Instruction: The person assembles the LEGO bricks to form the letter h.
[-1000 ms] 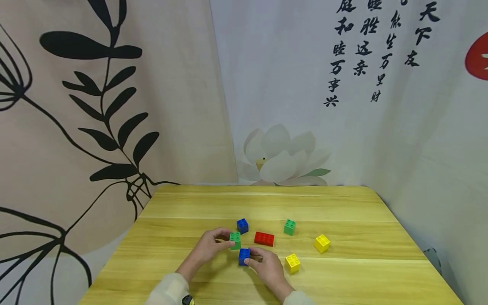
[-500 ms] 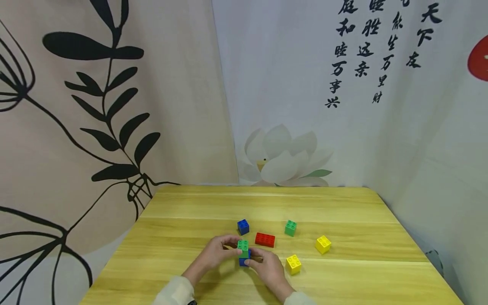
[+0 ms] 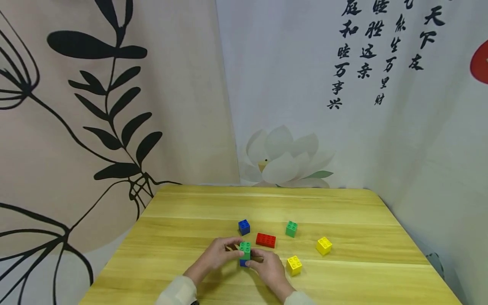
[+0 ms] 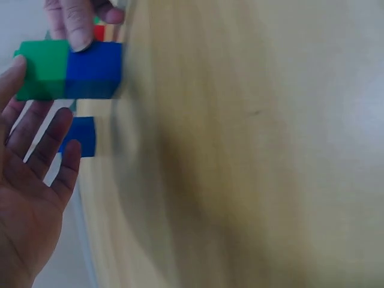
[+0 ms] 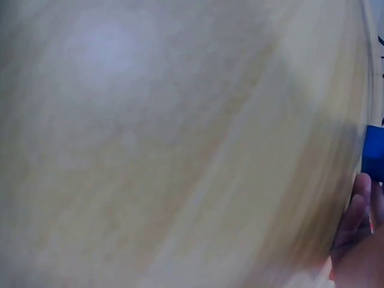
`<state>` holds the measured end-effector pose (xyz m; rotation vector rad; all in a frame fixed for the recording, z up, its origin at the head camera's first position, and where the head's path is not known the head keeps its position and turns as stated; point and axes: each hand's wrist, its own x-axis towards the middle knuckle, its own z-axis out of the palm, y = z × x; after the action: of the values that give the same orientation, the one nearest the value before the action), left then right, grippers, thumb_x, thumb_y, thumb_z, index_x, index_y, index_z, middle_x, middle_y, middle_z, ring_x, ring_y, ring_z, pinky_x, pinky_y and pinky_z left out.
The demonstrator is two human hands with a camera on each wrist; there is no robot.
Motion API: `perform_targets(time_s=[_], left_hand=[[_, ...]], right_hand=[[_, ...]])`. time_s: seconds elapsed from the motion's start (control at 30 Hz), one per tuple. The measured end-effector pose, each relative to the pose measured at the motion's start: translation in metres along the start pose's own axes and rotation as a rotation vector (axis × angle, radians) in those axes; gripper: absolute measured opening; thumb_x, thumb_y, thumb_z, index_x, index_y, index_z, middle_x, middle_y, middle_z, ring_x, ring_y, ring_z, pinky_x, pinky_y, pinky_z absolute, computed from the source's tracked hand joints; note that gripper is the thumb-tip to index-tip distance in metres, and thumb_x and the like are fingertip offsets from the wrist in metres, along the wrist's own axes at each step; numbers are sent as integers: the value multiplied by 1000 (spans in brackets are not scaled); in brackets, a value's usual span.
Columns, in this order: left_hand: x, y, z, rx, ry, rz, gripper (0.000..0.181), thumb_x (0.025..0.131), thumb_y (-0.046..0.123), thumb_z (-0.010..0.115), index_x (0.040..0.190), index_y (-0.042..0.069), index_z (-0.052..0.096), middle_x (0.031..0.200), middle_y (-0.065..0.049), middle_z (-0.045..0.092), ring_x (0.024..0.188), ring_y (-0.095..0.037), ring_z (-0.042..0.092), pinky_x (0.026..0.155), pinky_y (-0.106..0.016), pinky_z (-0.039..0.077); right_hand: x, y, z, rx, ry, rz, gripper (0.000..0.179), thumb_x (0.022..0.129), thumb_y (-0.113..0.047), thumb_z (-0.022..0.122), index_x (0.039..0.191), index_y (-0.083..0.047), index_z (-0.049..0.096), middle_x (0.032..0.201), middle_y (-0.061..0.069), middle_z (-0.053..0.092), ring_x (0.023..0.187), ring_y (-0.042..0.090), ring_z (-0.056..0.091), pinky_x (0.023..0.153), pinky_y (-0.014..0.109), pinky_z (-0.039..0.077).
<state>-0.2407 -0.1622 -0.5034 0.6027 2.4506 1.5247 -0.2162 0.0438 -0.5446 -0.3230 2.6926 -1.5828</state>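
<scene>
My left hand (image 3: 217, 256) pinches a green toy building brick (image 3: 245, 250) between thumb and fingers. Directly under it is a blue brick (image 3: 242, 263), which my right hand (image 3: 268, 271) holds from the right side. In the left wrist view the green brick (image 4: 42, 69) and the blue brick (image 4: 95, 69) meet end to end with no gap showing; whether they are pressed fully together I cannot tell. The right wrist view catches only part of the blue brick (image 5: 374, 153) at its edge, by the fingers (image 5: 357, 210).
On the wooden table (image 3: 171, 237), beyond the hands, lie another blue brick (image 3: 244, 227), a longer red brick (image 3: 265, 240) and a second green brick (image 3: 291, 228). Two yellow bricks (image 3: 294, 265) sit to the right. A printed curtain (image 3: 190, 106) hangs behind the table.
My left hand has moved right and nearer, bringing the green brick from beside the blue one onto its top. My right hand has kept its hold on the blue brick.
</scene>
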Motion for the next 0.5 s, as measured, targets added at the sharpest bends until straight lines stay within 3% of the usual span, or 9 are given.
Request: perform_targets(time_s=[0.2, 0.5], left_hand=[[-4, -6, 6, -29, 35, -18, 44, 94, 29, 69, 131, 5, 63, 112, -3, 69, 101, -21, 59, 86, -38, 48], [0, -13, 9, -46, 58, -16, 38, 94, 29, 70, 127, 10, 67, 114, -3, 69, 103, -24, 61, 87, -40, 48]], right_hand=[[-1, 0, 1, 10, -16, 11, 38, 83, -25, 81, 118, -11, 73, 110, 2, 73, 109, 29, 65, 91, 55, 48], [0, 2, 1, 25, -7, -3, 36, 83, -22, 80, 117, -10, 73, 108, 3, 74, 106, 27, 66, 91, 55, 49]])
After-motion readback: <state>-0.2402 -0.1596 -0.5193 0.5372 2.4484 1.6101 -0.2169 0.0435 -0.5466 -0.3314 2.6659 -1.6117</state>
